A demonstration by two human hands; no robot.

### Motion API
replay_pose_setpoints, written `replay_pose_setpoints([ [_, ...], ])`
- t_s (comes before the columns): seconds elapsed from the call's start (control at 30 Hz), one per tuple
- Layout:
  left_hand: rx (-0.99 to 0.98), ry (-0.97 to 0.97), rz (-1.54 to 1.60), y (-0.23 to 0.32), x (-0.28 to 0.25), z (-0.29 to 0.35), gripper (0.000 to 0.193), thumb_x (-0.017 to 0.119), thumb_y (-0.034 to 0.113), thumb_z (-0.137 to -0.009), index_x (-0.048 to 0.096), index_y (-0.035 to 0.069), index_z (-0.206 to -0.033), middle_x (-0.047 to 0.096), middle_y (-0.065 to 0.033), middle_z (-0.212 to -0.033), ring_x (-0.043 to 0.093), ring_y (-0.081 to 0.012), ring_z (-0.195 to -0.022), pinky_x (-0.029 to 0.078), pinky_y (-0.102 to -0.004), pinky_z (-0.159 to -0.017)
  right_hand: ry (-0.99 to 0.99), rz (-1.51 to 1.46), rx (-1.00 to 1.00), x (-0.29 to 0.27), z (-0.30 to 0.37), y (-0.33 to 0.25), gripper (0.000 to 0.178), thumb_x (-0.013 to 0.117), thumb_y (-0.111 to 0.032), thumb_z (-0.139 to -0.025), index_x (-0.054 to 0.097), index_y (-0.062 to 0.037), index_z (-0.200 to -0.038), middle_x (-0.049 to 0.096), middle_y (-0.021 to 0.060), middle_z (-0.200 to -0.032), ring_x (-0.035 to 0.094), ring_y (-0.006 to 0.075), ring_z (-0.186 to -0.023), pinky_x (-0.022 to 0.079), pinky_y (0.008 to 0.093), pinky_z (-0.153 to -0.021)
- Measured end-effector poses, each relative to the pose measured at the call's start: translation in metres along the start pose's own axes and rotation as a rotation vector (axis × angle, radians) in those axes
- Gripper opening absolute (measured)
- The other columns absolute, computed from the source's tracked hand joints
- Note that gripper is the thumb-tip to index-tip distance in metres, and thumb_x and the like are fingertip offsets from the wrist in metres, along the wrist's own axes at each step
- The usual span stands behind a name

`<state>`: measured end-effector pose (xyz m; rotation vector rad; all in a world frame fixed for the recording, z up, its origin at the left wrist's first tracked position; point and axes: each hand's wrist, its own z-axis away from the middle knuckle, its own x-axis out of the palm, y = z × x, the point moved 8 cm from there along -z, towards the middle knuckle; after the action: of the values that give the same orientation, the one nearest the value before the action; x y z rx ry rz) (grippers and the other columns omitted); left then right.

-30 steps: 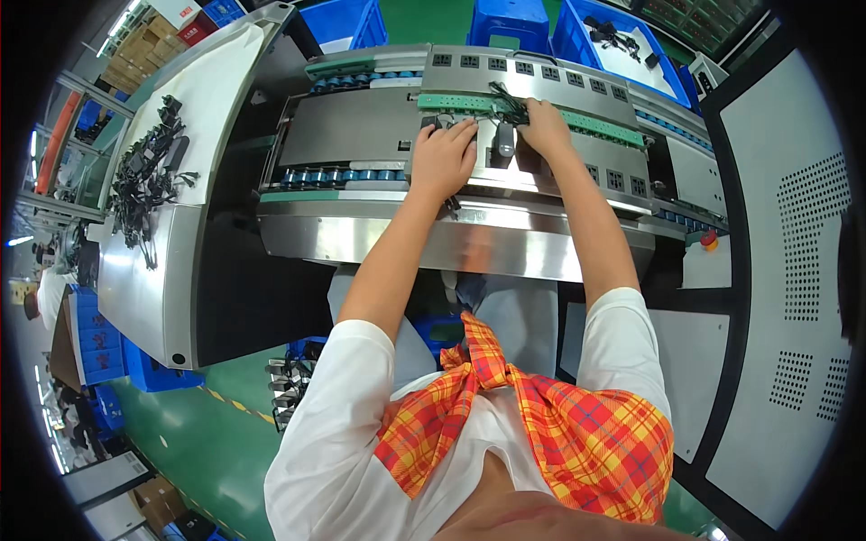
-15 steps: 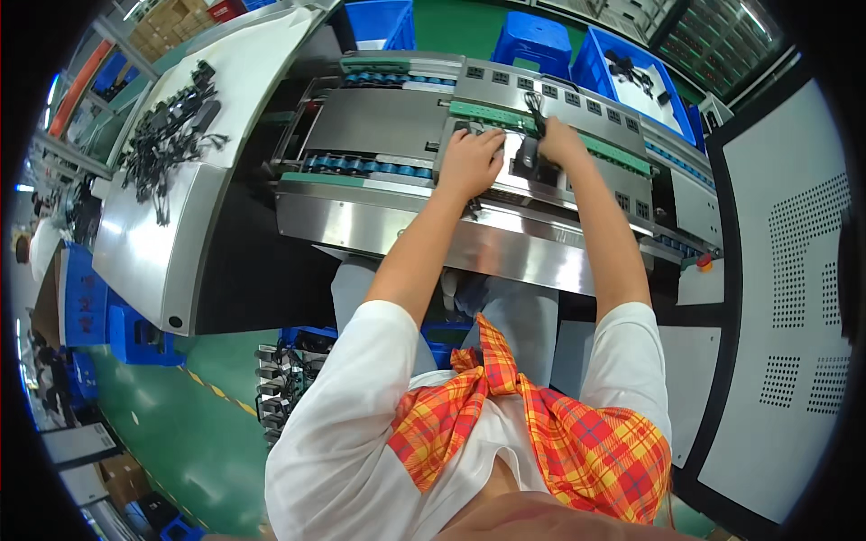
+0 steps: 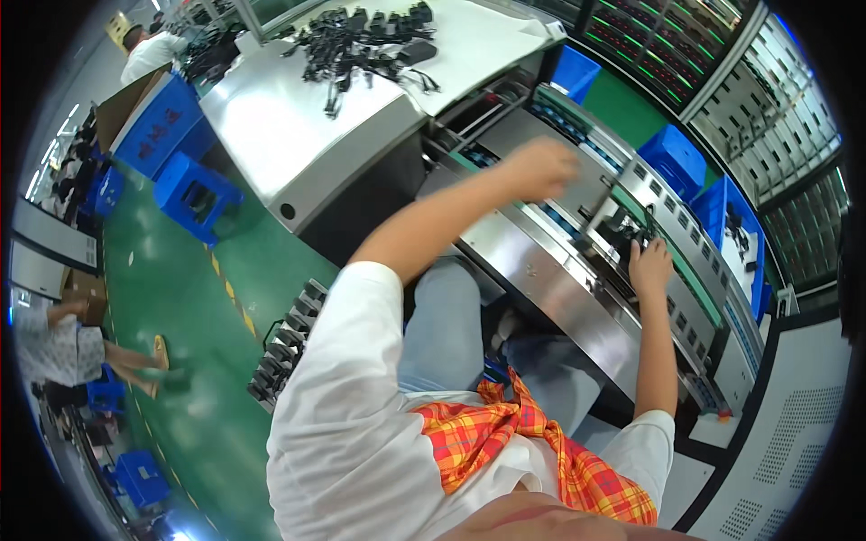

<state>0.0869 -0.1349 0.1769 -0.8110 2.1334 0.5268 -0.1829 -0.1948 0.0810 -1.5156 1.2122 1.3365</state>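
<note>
Over the metal plate of the conveyor line hangs my left hand, its fingers curled inward but smeared by motion, so any grip is unclear. My right hand lies farther right on the line, fingers stretched forward and touching the edge of a black power adapter with its cord. That adapter sits in a fixture beside a green strip, partly covered by my fingertips. A tangled heap of black adapters and cords lies on the white-topped metal table at the upper left.
Black adapters stand in a row by my left side, low down. Behind the line are a blue stool and a blue bin with black parts. Another blue stool stands on the green floor. A person walks at the far left.
My view has turned left, bringing the table and its adapter heap nearer the middle. My left hand has lifted off the fixture and moved left; my right hand stays at the fixture.
</note>
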Motion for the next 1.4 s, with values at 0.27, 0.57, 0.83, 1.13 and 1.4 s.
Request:
replay_pose_setpoints([
  [0.27, -0.859, 0.035, -0.532, -0.223, -0.18, 0.094, 0.023, 0.052, 0.022, -0.076, 0.068, 0.011, -0.088, 0.063, -0.0078, -0.095, 0.056, -0.0253, -0.1, 0.045, -0.0411, -0.083, 0.092, 0.003, 0.259, -0.011, 0.017, -0.06, 0.064, 0.039, -0.049, -0.091, 0.032, -0.006, -0.138, 0.039, 0.025, -0.132, 0.04, 0.0411, -0.118, 0.031, 0.049, -0.101],
  [0.57, -1.081, -0.182, -0.783, -0.314, -0.191, 0.082, 0.032, 0.055, 0.028, -0.079, 0.065, 0.009, -0.103, 0.064, -0.0092, -0.105, 0.058, -0.0273, -0.103, 0.041, -0.0436, -0.087, 0.357, -0.093, 0.262, -0.009, 0.024, -0.064, 0.056, 0.051, -0.033, -0.086, 0.036, -0.0144, -0.137, 0.035, 0.0222, -0.136, 0.039, 0.04, -0.121, 0.031, 0.0468, -0.101],
  [0.83, -1.229, -0.545, -0.734, -0.368, -0.186, 0.109, 0.041, 0.058, 0.034, -0.076, 0.064, 0.01, -0.108, 0.062, -0.012, -0.112, 0.058, -0.0279, -0.105, 0.044, -0.042, -0.088, 0.376, -0.134, 0.255, -0.007, 0.019, -0.066, 0.055, 0.052, -0.027, -0.084, 0.038, -0.016, -0.136, 0.036, 0.023, -0.135, 0.04, 0.04, -0.12, 0.032, 0.0462, -0.1],
  [1.13, -0.997, 0.1, -0.763, -0.382, -0.306, 0.085, 0.039, 0.055, 0.037, -0.076, 0.065, 0.008, -0.1, 0.065, -0.0148, -0.099, 0.062, -0.0313, -0.093, 0.048, -0.0417, -0.076, 0.402, -0.145, 0.246, -0.012, 0.016, -0.065, 0.056, 0.053, -0.027, -0.083, 0.039, -0.0166, -0.135, 0.039, 0.0261, -0.132, 0.042, 0.0406, -0.118, 0.033, 0.0461, -0.099],
  [1.4, -0.77, 0.432, -0.411, -0.262, -0.337, 0.025, 0.029, 0.061, 0.024, -0.08, 0.059, -0.004, -0.089, 0.06, -0.0125, -0.07, 0.059, -0.0194, -0.063, 0.045, -0.0327, -0.059, 0.396, -0.127, 0.234, -0.013, 0.02, -0.068, 0.056, 0.054, -0.031, -0.083, 0.04, -0.0138, -0.134, 0.038, 0.0258, -0.132, 0.042, 0.0402, -0.117, 0.032, 0.0462, -0.099],
])
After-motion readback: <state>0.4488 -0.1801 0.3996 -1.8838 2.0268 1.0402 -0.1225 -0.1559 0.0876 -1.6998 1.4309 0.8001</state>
